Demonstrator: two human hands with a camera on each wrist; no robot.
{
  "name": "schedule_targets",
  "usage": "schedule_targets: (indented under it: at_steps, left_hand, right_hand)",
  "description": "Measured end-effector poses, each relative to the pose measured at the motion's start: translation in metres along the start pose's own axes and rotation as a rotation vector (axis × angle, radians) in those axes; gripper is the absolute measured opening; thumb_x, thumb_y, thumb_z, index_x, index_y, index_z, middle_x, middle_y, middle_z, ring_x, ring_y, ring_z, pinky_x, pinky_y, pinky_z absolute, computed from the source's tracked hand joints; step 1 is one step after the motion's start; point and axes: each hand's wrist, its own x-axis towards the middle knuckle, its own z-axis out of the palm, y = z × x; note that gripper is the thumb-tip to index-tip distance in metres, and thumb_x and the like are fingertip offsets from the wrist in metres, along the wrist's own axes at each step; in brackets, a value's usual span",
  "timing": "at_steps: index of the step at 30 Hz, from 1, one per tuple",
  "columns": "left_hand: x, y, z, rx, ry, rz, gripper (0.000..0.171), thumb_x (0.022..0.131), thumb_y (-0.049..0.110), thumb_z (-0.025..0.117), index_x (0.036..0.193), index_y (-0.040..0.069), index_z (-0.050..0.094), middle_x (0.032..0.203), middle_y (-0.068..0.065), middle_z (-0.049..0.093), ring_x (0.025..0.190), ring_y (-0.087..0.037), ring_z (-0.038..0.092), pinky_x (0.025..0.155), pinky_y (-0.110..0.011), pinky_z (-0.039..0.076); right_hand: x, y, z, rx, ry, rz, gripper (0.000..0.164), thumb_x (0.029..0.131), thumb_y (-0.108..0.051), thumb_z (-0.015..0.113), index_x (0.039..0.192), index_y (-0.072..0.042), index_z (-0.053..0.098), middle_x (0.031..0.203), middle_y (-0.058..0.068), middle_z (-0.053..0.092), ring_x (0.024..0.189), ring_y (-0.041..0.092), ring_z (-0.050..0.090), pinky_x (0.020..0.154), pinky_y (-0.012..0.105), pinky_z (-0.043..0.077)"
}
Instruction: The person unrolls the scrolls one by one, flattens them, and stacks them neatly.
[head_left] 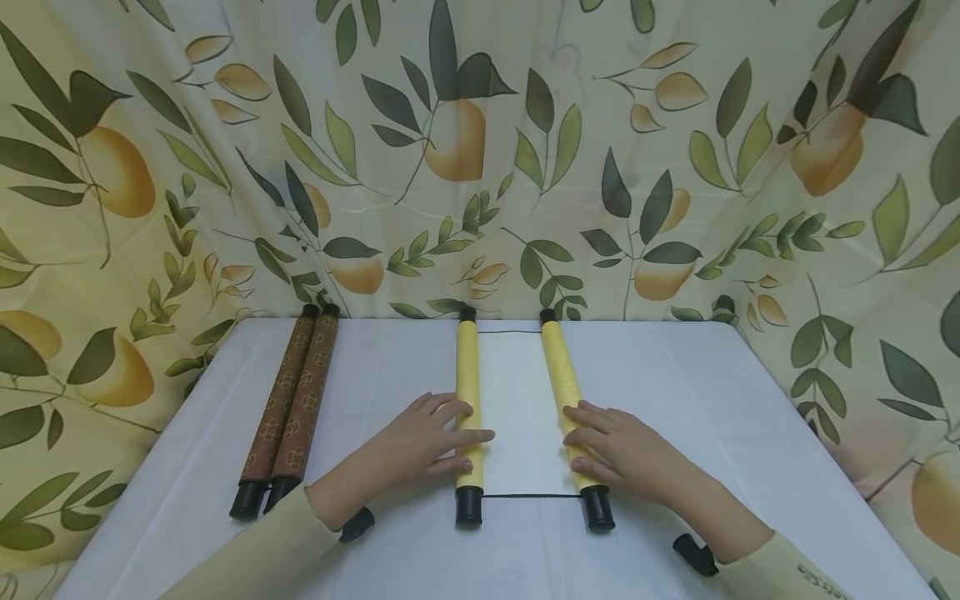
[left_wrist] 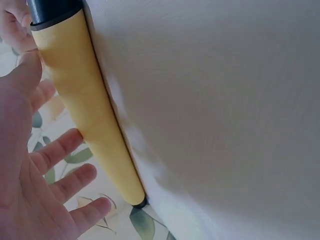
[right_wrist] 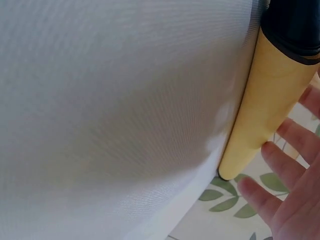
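A yellow scroll with black rod ends lies partly unrolled on the table, its white sheet (head_left: 517, 408) stretched between a left roll (head_left: 468, 358) and a right roll (head_left: 559, 354). The right roll slants, its near end farther out. My left hand (head_left: 427, 442) rests over the near half of the left roll, fingers spread and fairly straight across it. In the same way my right hand (head_left: 630, 446) lies with spread fingers on the right roll. Both wrist views show the fingers extended along a yellow roll (left_wrist: 85, 100), not curled round it.
Two brown patterned scrolls (head_left: 300, 400) with black ends lie side by side on the left of the white-covered table (head_left: 660, 367). Black straps (head_left: 693, 554) show at the wrists. A curtain with fruit and leaf print (head_left: 480, 233) hangs behind the table and at both sides.
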Motion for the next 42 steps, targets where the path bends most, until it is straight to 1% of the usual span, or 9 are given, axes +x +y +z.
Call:
schedule_targets:
  at_steps: [5,10,13,17,21,24,30,34,42]
  left_hand:
    - [-0.004,-0.004,0.001,-0.002,0.031,0.014,0.042,0.093,0.055,0.037,0.129,0.039,0.050,0.129,-0.004,0.047,0.123,-0.025,0.038,0.103,-0.043,0.029]
    - [-0.009,-0.008,0.002,-0.053,0.045,-0.023,0.039,0.093,0.054,0.036,0.123,0.038,0.055,0.129,-0.003,0.047,0.125,-0.026,0.037,0.103,-0.043,0.029]
    - [-0.010,-0.009,0.001,-0.084,0.033,-0.045,0.037,0.094,0.052,0.037,0.122,0.036,0.056,0.136,-0.002,0.045,0.130,-0.029,0.032,0.105,-0.046,0.026]
    - [-0.011,-0.009,-0.002,-0.128,-0.013,-0.074,0.035,0.096,0.049,0.036,0.121,0.034,0.055,0.143,0.001,0.039,0.135,-0.031,0.024,0.105,-0.053,0.023]
    - [-0.011,-0.009,-0.003,-0.153,-0.046,-0.092,0.035,0.096,0.048,0.035,0.122,0.033,0.054,0.143,0.002,0.038,0.136,-0.029,0.023,0.104,-0.055,0.023]
    - [-0.011,-0.010,-0.002,-0.144,-0.042,-0.088,0.036,0.096,0.048,0.035,0.126,0.035,0.051,0.142,0.001,0.039,0.135,-0.028,0.024,0.105,-0.054,0.022]
    - [-0.011,-0.013,0.000,-0.111,0.002,-0.066,0.039,0.096,0.045,0.040,0.135,0.042,0.041,0.136,-0.001,0.044,0.132,-0.028,0.031,0.104,-0.052,0.025]
    - [-0.010,-0.014,0.001,-0.094,0.018,-0.054,0.042,0.095,0.044,0.042,0.137,0.043,0.037,0.132,-0.002,0.047,0.127,-0.026,0.036,0.103,-0.051,0.027]
    - [-0.013,-0.016,0.000,-0.094,0.048,-0.057,0.034,0.096,0.043,0.042,0.126,0.036,0.055,0.131,-0.004,0.046,0.129,-0.030,0.033,0.103,-0.052,0.028]
  right_hand:
    - [-0.002,0.000,0.000,-0.009,0.018,-0.011,0.034,0.091,-0.051,0.048,0.113,-0.033,0.065,0.138,0.001,0.044,0.125,0.023,0.041,0.097,0.043,0.037]
    - [-0.001,0.002,0.000,-0.014,0.045,-0.032,0.031,0.090,-0.048,0.051,0.106,-0.027,0.067,0.135,0.003,0.047,0.123,0.023,0.043,0.096,0.042,0.039]
    - [0.000,0.003,0.000,-0.007,0.040,-0.029,0.031,0.090,-0.049,0.050,0.104,-0.026,0.065,0.135,0.003,0.047,0.124,0.024,0.043,0.095,0.042,0.040]
    - [0.000,0.003,0.001,-0.003,0.024,-0.004,0.030,0.090,-0.050,0.050,0.104,-0.027,0.064,0.135,0.002,0.047,0.124,0.023,0.042,0.096,0.041,0.039]
    - [-0.002,0.004,0.001,-0.027,0.012,-0.003,0.032,0.090,-0.048,0.051,0.114,-0.030,0.062,0.136,0.003,0.046,0.124,0.023,0.041,0.096,0.043,0.037]
    - [-0.004,0.005,0.000,-0.047,0.017,-0.018,0.034,0.089,-0.047,0.053,0.119,-0.032,0.061,0.136,0.004,0.045,0.124,0.025,0.042,0.095,0.045,0.037]
    - [-0.008,0.008,-0.002,-0.034,0.022,-0.002,0.033,0.090,-0.049,0.051,0.115,-0.032,0.064,0.138,0.004,0.044,0.124,0.027,0.041,0.096,0.046,0.036]
    - [-0.011,0.010,0.000,-0.020,0.010,0.016,0.035,0.090,-0.049,0.049,0.116,-0.030,0.064,0.140,0.002,0.042,0.127,0.026,0.039,0.096,0.046,0.036]
    - [-0.012,0.012,0.003,-0.049,0.037,0.003,0.036,0.088,-0.045,0.055,0.123,-0.034,0.058,0.139,0.004,0.043,0.119,0.023,0.047,0.091,0.044,0.041]
